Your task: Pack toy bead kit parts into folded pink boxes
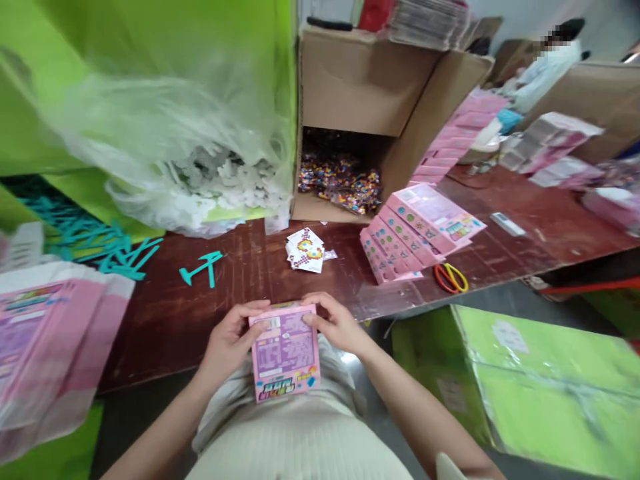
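Note:
A pink box with a purple printed panel (pixel 286 353) is held upright just in front of my body, at the table's near edge. My left hand (pixel 235 333) grips its left upper side, and my right hand (pixel 333 321) grips its right upper corner. Beyond the box, a small pile of printed white cards (pixel 306 251) lies on the dark red table (pixel 245 267). Left of the cards are a few loose teal plastic pieces (pixel 203 268). Stacked pink boxes (pixel 403 240) stand to the right of the cards.
Flat pink cartons (pixel 55 333) sit at the left. A plastic bag of white pieces (pixel 225 180) and a cardboard box of colourful packets (pixel 345 183) stand behind. Scissors (pixel 451 277) lie near the right edge, above a green carton (pixel 545 387). A person (pixel 550 63) is at the back right.

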Motion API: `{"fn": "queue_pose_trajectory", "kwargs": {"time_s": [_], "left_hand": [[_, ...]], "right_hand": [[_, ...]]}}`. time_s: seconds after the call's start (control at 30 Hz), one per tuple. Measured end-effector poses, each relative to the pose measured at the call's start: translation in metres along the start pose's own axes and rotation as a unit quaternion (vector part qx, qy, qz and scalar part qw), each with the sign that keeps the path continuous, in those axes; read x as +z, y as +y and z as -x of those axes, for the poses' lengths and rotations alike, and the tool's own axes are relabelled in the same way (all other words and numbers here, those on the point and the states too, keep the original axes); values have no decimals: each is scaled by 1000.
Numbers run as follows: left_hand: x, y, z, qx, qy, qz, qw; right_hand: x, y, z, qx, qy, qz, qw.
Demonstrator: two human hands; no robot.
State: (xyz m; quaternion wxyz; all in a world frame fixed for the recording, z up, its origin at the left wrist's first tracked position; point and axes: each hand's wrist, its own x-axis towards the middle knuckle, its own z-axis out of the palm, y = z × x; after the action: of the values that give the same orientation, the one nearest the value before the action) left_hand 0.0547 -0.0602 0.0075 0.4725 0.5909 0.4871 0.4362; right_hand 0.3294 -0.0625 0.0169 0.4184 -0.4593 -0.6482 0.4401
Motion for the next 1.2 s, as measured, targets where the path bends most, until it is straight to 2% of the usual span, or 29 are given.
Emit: {"fn": "queue_pose_trajectory", "kwargs": {"time_s": [0.1,0.2,0.23,0.33,0.43,0.57,0.7,0.77,0.87,1.03,1.13,1.2], "left_hand": [[4,21,-11,28,34,21,999],[17,48,-23,87,83,24,992],[21,53,-28,106,84,13,991],[30,59,-44,159,56,2,986],[33,66,-47,199,50,-15,979],[28,80,-43,241,105,-28,964],[27,84,-56,280,139,-36,949],[32,85,-62,287,159,-68,942],[42,86,-70,276,190,-86,938],[57,77,-87,241,154,-23,958],[61,77,-83,219,163,8,962],[51,84,-74,207,160,7,965]], "right_hand": [[-16,-19,-18,-7,-11,-29,1000],[-32,-35,-26,-7,-11,-43,999],[-38,-36,-28,-9,-3,-32,999],[-52,-29,-35,-12,28,-1,1000],[-57,-29,-43,-12,29,-6,1000],[-55,-59,-64,-57,5,4,998],[-60,-84,-89,-105,-9,26,994],[-60,-86,-91,-116,2,32,993],[-57,-79,-83,-101,57,49,992],[-49,-51,-81,-81,127,87,985],[-39,-52,-79,-100,114,81,985],[-40,-65,-80,-122,82,88,985]]}}
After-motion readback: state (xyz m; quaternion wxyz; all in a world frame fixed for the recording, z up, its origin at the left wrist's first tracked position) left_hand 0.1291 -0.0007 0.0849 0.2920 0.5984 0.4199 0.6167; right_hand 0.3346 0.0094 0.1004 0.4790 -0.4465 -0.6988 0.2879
